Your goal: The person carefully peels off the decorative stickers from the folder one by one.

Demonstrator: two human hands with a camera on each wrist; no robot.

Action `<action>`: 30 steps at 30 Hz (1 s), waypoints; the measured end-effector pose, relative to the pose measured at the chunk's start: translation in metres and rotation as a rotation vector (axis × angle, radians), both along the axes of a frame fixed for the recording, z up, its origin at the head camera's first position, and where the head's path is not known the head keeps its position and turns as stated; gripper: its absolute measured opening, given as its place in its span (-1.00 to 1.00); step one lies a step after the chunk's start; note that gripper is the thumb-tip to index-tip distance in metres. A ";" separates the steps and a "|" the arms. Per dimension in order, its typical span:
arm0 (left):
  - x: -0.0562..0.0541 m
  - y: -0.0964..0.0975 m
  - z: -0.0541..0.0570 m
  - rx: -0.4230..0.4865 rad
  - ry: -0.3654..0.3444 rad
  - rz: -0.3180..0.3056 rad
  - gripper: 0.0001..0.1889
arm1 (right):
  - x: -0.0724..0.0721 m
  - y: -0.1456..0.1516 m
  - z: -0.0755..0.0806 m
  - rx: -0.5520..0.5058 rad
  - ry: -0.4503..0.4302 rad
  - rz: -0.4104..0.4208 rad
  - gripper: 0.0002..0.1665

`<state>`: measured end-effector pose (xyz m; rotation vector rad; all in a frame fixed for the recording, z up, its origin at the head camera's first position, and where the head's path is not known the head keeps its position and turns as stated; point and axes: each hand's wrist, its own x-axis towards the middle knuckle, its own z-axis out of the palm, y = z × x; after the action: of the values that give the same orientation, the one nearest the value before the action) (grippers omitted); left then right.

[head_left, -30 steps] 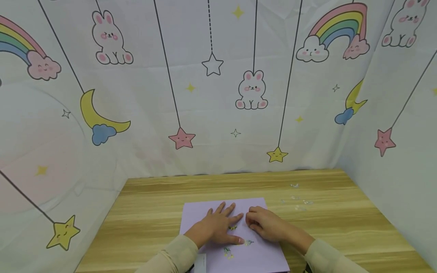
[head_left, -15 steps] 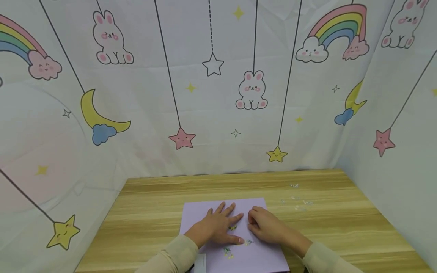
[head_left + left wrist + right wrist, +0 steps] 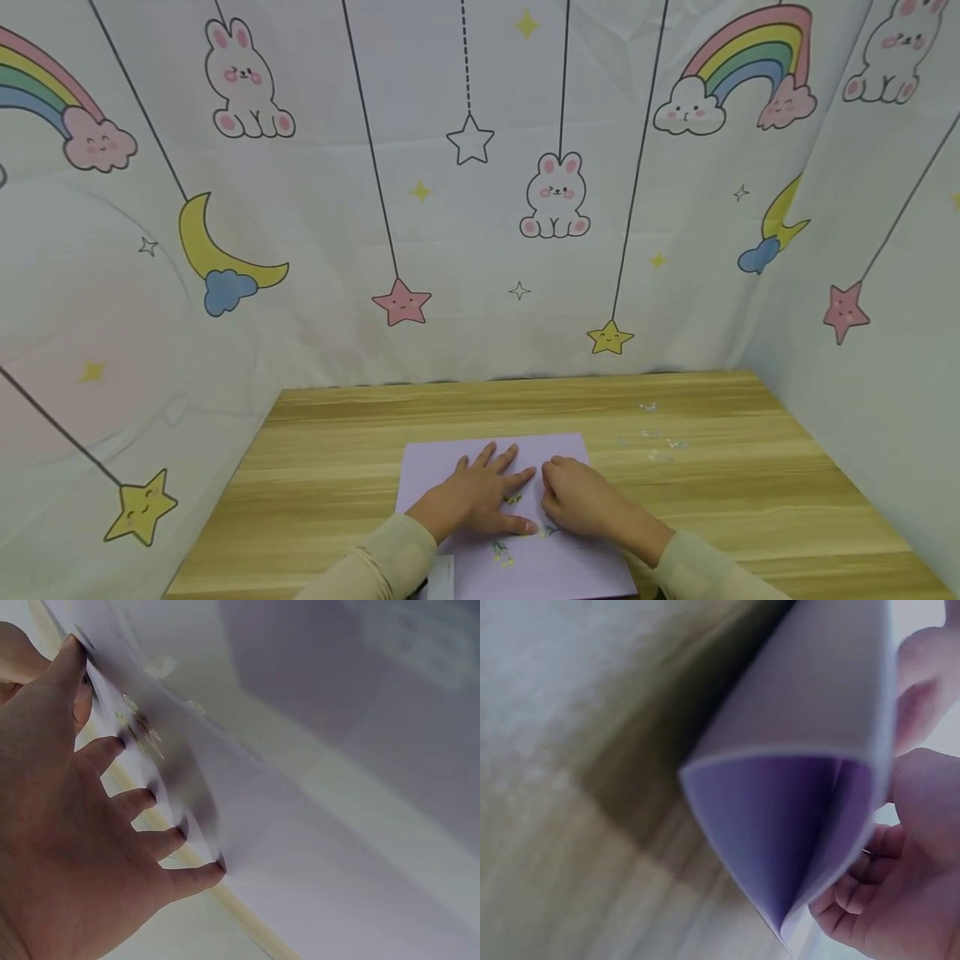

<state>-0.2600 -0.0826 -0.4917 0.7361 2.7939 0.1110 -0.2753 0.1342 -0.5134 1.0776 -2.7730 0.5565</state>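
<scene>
A lilac paper bag [image 3: 585,571] lies flat on the table; its end gapes open in the right wrist view, showing the purple inside. Small yellow-flower stickers with green stems [image 3: 502,553] dot its top face. My left hand [image 3: 483,497] is spread over the bag, fingers straight and fingertips touching the paper, one flower sticker [image 3: 513,499] beside the index finger. To its right, my right hand [image 3: 581,497] rests on the bag with its fingers curled in. Nothing shows between the right fingers [image 3: 847,892] in the right wrist view. Another sticker [image 3: 550,530] lies between the left thumb and the right hand.
Several small clear pieces [image 3: 660,444] are scattered on the wooden table [image 3: 750,500] at the right, beyond the bag. A pale card-like piece [image 3: 442,577] shows by the left sleeve. A printed cloth [image 3: 480,250] with rabbits and stars hangs around the table.
My right hand has slid slightly toward me along the bag, its fingers curling in more than a second ago. My left hand stays in place.
</scene>
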 end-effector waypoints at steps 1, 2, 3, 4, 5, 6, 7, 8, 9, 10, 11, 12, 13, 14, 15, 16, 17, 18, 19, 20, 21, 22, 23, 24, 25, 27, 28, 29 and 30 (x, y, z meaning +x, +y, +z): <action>0.000 0.000 0.000 -0.001 0.001 -0.001 -0.06 | 0.000 0.001 0.000 -0.016 -0.027 -0.001 -0.72; 0.000 0.000 -0.001 -0.001 0.002 -0.001 -0.06 | -0.001 0.002 0.001 -0.030 -0.052 -0.003 -0.72; -0.001 0.000 -0.002 -0.002 0.000 0.000 -0.07 | -0.002 0.003 0.001 -0.048 -0.080 -0.003 -0.72; -0.001 0.000 -0.002 -0.001 -0.001 0.000 -0.07 | -0.002 0.004 0.002 -0.063 -0.110 -0.003 -0.72; -0.001 0.000 -0.002 -0.001 -0.003 0.001 -0.07 | -0.003 0.006 0.002 -0.076 -0.135 0.000 -0.72; -0.001 0.001 -0.002 -0.002 -0.004 0.001 -0.07 | -0.004 0.007 0.003 -0.087 -0.159 0.004 -0.73; -0.001 0.000 -0.002 0.000 -0.009 0.003 -0.06 | -0.006 0.009 0.003 -0.098 -0.183 0.007 -0.74; -0.001 0.001 -0.002 0.001 -0.009 0.003 -0.06 | -0.007 0.011 0.004 -0.106 -0.207 0.007 -0.75; -0.001 0.001 -0.002 0.001 -0.012 0.005 -0.06 | -0.008 0.012 0.004 -0.118 -0.235 0.008 -0.77; -0.002 0.001 -0.002 0.002 -0.013 0.005 -0.06 | -0.009 0.014 0.005 -0.126 -0.261 0.009 -0.78; -0.002 0.001 -0.002 0.002 -0.014 0.006 -0.06 | -0.011 0.016 0.005 -0.134 -0.285 0.009 -0.80; -0.002 0.001 -0.002 0.003 -0.017 0.007 -0.06 | -0.012 0.018 0.006 -0.142 -0.305 0.007 -0.82; -0.002 0.001 -0.002 0.005 -0.020 0.009 -0.06 | -0.013 0.020 0.006 -0.149 -0.318 0.005 -0.84; -0.002 0.001 -0.001 0.005 -0.022 0.010 -0.06 | -0.014 0.022 0.007 -0.157 -0.330 0.004 -0.85; -0.002 0.001 -0.001 0.005 -0.024 0.012 -0.06 | -0.015 0.023 0.008 -0.165 -0.342 0.002 -0.86; -0.002 0.002 -0.001 0.005 -0.024 0.012 -0.06 | -0.015 0.025 0.009 -0.171 -0.350 -0.001 -0.86; -0.003 0.002 -0.001 0.004 -0.023 0.014 -0.06 | -0.016 0.026 0.009 -0.180 -0.359 -0.005 -0.87; -0.003 0.002 -0.001 0.003 -0.023 0.015 -0.06 | -0.016 0.027 0.010 -0.189 -0.369 -0.009 -0.88; -0.003 0.002 -0.001 0.002 -0.023 0.016 -0.06 | -0.016 0.028 0.011 -0.198 -0.381 -0.012 -0.88; -0.003 0.002 -0.001 0.002 -0.024 0.016 -0.06 | -0.016 0.029 0.012 -0.206 -0.392 -0.016 -0.88; -0.003 0.002 -0.002 0.001 -0.023 0.016 -0.06 | -0.016 0.030 0.013 -0.215 -0.401 -0.017 -0.88; -0.003 0.002 -0.002 0.000 -0.023 0.017 -0.05 | -0.016 0.031 0.013 -0.224 -0.408 -0.015 -0.88; -0.003 0.002 -0.002 0.000 -0.023 0.017 -0.05 | -0.016 0.032 0.014 -0.232 -0.416 -0.012 -0.88; -0.003 0.002 -0.002 0.000 -0.024 0.018 -0.05 | -0.016 0.033 0.014 -0.241 -0.418 -0.006 -0.89; -0.003 0.002 -0.002 -0.001 -0.024 0.019 -0.05 | -0.016 0.033 0.014 -0.247 -0.419 -0.001 -0.88; -0.003 0.002 -0.003 -0.004 -0.023 0.020 -0.05 | -0.017 0.034 0.014 -0.265 -0.421 0.009 -0.88; -0.003 0.002 -0.002 -0.006 -0.024 0.021 -0.05 | -0.017 0.035 0.014 -0.276 -0.425 0.013 -0.88; -0.003 0.002 -0.002 -0.007 -0.023 0.021 -0.05 | -0.017 0.035 0.013 -0.288 -0.427 0.016 -0.88; -0.003 0.002 -0.002 -0.008 -0.024 0.021 -0.05 | -0.018 0.036 0.013 -0.302 -0.430 0.019 -0.88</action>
<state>-0.2629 -0.0804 -0.4932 0.6988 2.7789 0.1121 -0.2932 0.1698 -0.5006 1.0128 -2.8793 1.2978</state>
